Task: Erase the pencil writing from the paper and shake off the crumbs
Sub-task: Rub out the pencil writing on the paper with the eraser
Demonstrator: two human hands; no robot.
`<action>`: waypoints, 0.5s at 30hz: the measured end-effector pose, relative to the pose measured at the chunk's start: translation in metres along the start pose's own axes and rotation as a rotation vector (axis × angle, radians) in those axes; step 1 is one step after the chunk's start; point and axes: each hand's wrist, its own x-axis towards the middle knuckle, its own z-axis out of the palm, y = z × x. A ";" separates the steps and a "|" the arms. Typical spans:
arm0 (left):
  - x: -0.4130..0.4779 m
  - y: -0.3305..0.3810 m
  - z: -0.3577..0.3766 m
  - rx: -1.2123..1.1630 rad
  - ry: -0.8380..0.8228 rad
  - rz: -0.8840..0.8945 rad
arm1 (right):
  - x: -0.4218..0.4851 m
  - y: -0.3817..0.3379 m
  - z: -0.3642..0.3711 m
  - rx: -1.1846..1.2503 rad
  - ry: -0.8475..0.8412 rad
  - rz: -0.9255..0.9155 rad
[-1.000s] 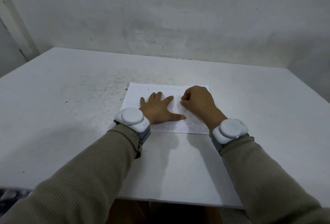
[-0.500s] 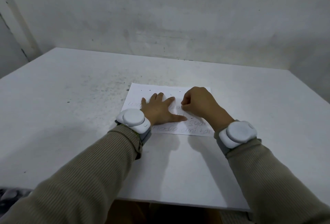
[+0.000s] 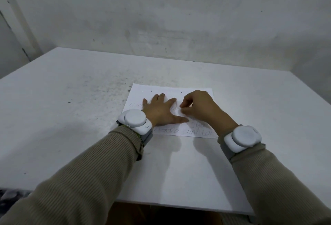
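A white sheet of paper (image 3: 197, 90) lies flat on the table with faint pencil writing (image 3: 182, 131) along its near edge and left side. My left hand (image 3: 161, 110) rests flat on the sheet's left half with its fingers spread, pressing it down. My right hand (image 3: 200, 108) is just to its right, fingers curled and pinched on a small eraser held against the middle of the paper. The fingers hide nearly all of the eraser. A few dark crumbs (image 3: 151, 91) dot the top of the sheet.
The white table (image 3: 71, 99) is speckled with dark crumbs and smudges left of the paper. Its near edge runs below my forearms. A grey wall stands close behind the far edge. White sensor bands sit on both wrists.
My right hand has shifted slightly over the middle of the paper in a small rubbing motion. The left hand stays pressed flat in the same spot.
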 end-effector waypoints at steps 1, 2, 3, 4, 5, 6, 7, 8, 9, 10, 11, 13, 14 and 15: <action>0.000 0.000 0.000 0.000 -0.006 -0.002 | 0.004 0.001 0.000 0.000 0.019 0.001; 0.000 0.000 0.000 -0.001 -0.010 -0.004 | 0.007 0.002 0.001 -0.010 0.044 0.002; 0.000 0.000 0.000 -0.003 -0.012 -0.006 | 0.009 0.002 0.003 -0.029 0.068 0.002; 0.000 0.001 0.000 -0.005 -0.013 -0.008 | 0.010 0.001 0.005 -0.049 0.086 0.004; 0.000 0.001 0.000 -0.007 -0.009 -0.008 | 0.010 0.000 0.006 -0.067 0.099 0.001; -0.001 0.001 0.000 -0.009 -0.003 -0.005 | 0.009 -0.002 0.008 -0.087 0.102 -0.003; -0.001 0.001 0.000 -0.014 0.006 0.000 | 0.006 -0.003 0.008 -0.103 0.093 -0.012; -0.001 0.001 0.000 -0.020 0.014 0.005 | 0.004 -0.004 0.008 -0.111 0.067 -0.020; -0.001 0.001 0.001 -0.023 0.018 0.007 | 0.002 -0.005 0.006 -0.108 0.032 -0.029; -0.001 0.000 0.001 -0.022 0.019 0.006 | 0.001 -0.005 0.004 -0.100 0.000 -0.038; -0.001 0.000 0.001 -0.017 0.018 0.005 | 0.001 -0.004 0.002 -0.089 -0.017 -0.044; 0.000 0.000 0.001 -0.008 0.011 0.001 | 0.004 0.000 -0.001 -0.084 -0.001 -0.033; 0.000 0.000 0.001 -0.005 0.006 -0.002 | 0.006 0.002 -0.001 -0.089 0.026 -0.015; -0.001 0.000 0.001 -0.003 0.004 -0.004 | 0.008 0.004 -0.001 -0.097 0.058 0.002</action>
